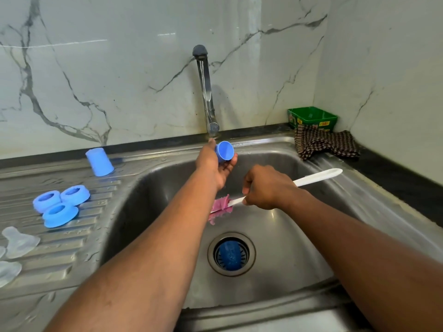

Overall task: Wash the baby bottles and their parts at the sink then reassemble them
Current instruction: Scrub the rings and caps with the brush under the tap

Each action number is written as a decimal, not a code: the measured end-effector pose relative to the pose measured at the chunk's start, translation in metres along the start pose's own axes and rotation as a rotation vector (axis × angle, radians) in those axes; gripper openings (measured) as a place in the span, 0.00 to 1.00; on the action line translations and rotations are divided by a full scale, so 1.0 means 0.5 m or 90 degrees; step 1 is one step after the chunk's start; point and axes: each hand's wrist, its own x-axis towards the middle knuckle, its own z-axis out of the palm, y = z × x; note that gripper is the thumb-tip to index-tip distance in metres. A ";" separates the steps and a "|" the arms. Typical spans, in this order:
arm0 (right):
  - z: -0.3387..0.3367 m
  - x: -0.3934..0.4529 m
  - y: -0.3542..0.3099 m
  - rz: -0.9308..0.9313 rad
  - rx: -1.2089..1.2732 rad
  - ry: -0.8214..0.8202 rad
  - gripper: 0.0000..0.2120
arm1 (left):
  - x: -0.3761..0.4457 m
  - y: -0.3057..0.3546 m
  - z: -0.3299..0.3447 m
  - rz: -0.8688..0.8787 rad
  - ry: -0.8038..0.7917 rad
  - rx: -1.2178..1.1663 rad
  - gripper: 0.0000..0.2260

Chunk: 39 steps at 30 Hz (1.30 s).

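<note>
Both hands work over the sink (275, 149): my left hand (213, 164) grips a blue bottle cap (224, 151) under the tap (205, 92), my right hand (266, 188) clasps the bottle brush (309, 179) handle, its pink sponge head inside the basin.

Bright, even light; sharp centre, wide-angle edge warping.

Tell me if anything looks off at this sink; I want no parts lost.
One oddity: a blue part sits down in the drain, apart from the rings and cap laid on the drainboard. The pink brush head looks ragged.
</note>
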 end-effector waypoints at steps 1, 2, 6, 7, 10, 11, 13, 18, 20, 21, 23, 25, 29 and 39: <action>-0.001 -0.001 0.001 0.001 0.004 -0.004 0.06 | 0.001 0.001 -0.001 -0.010 -0.009 -0.008 0.14; -0.003 -0.003 0.002 0.002 0.006 -0.008 0.06 | 0.001 0.001 -0.003 -0.017 -0.017 -0.015 0.16; -0.006 -0.007 0.001 -0.007 0.010 -0.020 0.05 | 0.001 0.008 -0.015 -0.010 -0.026 -0.034 0.23; -0.004 -0.008 -0.001 -0.009 0.010 -0.024 0.06 | -0.001 0.007 -0.017 -0.004 -0.027 -0.034 0.24; -0.002 -0.009 -0.002 -0.017 0.017 -0.038 0.07 | -0.003 0.004 -0.022 -0.001 -0.014 0.003 0.28; -0.002 -0.009 -0.002 -0.020 0.017 -0.041 0.07 | -0.002 0.005 -0.023 -0.009 -0.009 0.022 0.30; -0.003 -0.010 -0.003 -0.022 0.015 -0.047 0.08 | 0.000 0.007 -0.031 -0.040 0.005 0.074 0.31; -0.003 -0.008 0.000 -0.025 0.011 -0.060 0.07 | 0.000 -0.002 -0.041 -0.050 0.015 0.177 0.28; -0.003 -0.007 0.001 -0.027 0.017 -0.069 0.07 | 0.006 0.003 -0.032 0.003 0.042 0.188 0.30; -0.002 -0.008 0.001 -0.029 0.023 -0.078 0.06 | 0.012 0.010 -0.032 0.038 0.070 0.178 0.30; -0.002 -0.007 0.003 -0.033 0.031 -0.092 0.06 | 0.025 0.021 -0.039 0.088 0.096 0.183 0.29; 0.001 -0.004 0.006 -0.033 0.040 -0.099 0.05 | 0.030 0.011 -0.048 0.058 0.058 0.248 0.27; 0.008 0.001 0.002 -0.040 0.040 -0.104 0.04 | 0.027 -0.009 -0.044 -0.029 0.002 0.296 0.30; 0.013 0.006 0.010 -0.067 0.031 -0.125 0.04 | 0.027 -0.014 -0.067 0.085 0.012 0.312 0.25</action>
